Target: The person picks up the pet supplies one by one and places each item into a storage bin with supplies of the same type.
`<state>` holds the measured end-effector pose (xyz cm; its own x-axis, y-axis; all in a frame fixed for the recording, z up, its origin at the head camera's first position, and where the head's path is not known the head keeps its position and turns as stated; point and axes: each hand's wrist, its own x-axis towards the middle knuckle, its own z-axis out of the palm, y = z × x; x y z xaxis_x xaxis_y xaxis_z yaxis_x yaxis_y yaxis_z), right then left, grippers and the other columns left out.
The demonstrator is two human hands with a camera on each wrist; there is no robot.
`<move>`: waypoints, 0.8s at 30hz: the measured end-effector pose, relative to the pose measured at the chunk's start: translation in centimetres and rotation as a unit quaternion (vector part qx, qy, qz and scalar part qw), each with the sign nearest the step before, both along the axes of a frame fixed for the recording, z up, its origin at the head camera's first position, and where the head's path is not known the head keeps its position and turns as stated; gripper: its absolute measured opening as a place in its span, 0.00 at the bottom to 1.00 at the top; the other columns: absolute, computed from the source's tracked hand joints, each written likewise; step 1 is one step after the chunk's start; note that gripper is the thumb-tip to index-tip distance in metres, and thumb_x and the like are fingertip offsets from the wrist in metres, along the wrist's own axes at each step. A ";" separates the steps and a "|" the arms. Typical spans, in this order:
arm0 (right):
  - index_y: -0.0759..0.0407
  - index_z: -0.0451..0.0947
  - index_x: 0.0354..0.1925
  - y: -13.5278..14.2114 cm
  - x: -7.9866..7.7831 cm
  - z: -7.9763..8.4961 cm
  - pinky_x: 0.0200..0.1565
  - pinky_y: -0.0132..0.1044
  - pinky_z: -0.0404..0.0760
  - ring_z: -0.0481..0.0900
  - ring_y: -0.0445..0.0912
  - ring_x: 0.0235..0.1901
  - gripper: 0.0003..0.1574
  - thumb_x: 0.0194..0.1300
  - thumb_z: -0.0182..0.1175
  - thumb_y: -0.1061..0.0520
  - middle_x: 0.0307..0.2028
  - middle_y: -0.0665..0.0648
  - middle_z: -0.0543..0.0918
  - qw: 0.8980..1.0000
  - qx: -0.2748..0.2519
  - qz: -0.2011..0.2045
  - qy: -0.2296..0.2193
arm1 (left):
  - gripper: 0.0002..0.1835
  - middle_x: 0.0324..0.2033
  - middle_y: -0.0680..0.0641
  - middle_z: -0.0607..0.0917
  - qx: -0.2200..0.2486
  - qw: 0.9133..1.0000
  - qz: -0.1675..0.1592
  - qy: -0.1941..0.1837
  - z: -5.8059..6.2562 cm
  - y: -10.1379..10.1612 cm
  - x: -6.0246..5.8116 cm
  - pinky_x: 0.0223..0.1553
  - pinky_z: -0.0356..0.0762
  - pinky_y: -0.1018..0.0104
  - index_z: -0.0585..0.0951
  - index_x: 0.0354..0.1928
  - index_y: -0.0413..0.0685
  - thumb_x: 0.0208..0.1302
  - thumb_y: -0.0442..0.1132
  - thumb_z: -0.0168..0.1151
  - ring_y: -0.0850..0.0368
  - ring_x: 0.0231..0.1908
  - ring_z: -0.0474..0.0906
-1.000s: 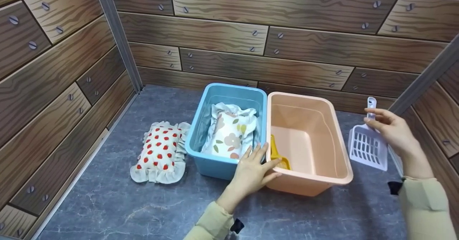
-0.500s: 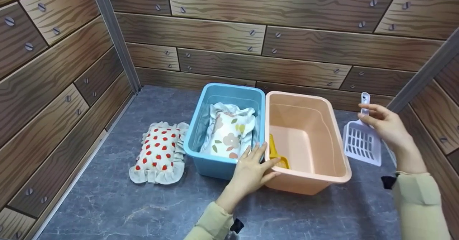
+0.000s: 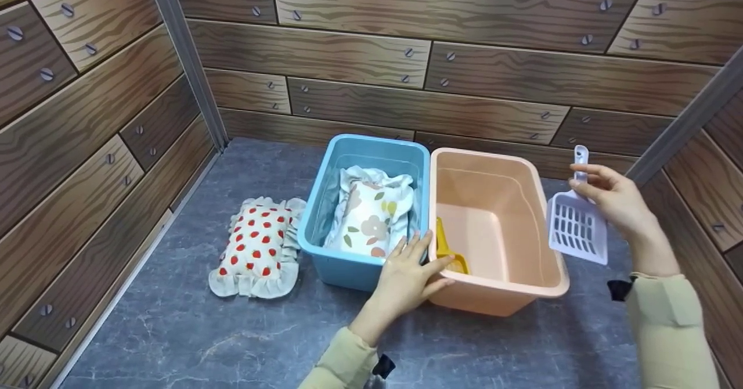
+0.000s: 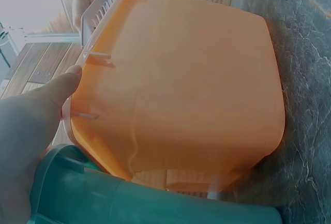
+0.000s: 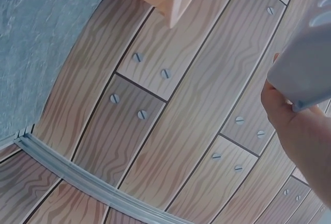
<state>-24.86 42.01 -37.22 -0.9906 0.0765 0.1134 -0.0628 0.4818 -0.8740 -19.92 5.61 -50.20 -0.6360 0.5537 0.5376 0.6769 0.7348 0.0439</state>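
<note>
A pale lilac slotted litter scoop [image 3: 599, 238] hangs blade down from my right hand [image 3: 618, 200], whose thumb and fingers pinch its handle. The blade is level with the right rim of the peach bin [image 3: 482, 301] and seems just outside it. My left hand [image 3: 403, 276] rests with spread fingers across the front corners of the peach bin and the blue bin [image 3: 348, 273], which stand side by side. In the left wrist view its thumb [image 4: 64, 84] lies on the peach rim. Inside the peach bin a yellow scoop [image 3: 443, 244] leans at the left, partly behind my fingers.
The blue bin holds a flower-print cushion [image 3: 371, 215] with ruffled edges. Left of it a strawberry-print cushion [image 3: 258, 244] lies on the dark marbled surface [image 3: 191, 331]. Wood-print panels [image 3: 348, 46] enclose the back and both sides.
My right hand has carried the lilac litter scoop leftward and slightly up, closer to the peach bin's right rim. The left hand stays on the bins.
</note>
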 end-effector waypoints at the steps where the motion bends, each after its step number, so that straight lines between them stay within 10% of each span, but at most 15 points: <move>1: 0.27 0.78 0.46 -0.1 0.0 0.0 0.33 0.25 0.79 0.77 0.31 0.32 0.19 0.69 0.60 0.56 0.38 0.37 0.76 1.000 0.002 0.001 0.001 | 0.23 0.65 0.40 0.73 0.001 1.000 0.000 0.000 0.0 0.0 0.0 0.64 0.67 0.51 0.81 0.58 0.70 0.67 0.65 0.52 0.41 0.63 0.72; 24: 0.29 0.78 0.49 -1.4 -0.4 0.8 0.34 0.25 0.79 0.78 0.32 0.33 0.17 0.69 0.61 0.54 0.40 0.39 0.76 1.000 -0.003 0.009 0.001 | 0.24 0.65 0.41 0.74 -0.002 1.000 0.004 0.008 -0.2 0.0 -0.1 0.64 0.68 0.52 0.81 0.59 0.70 0.67 0.65 0.51 0.43 0.63 0.72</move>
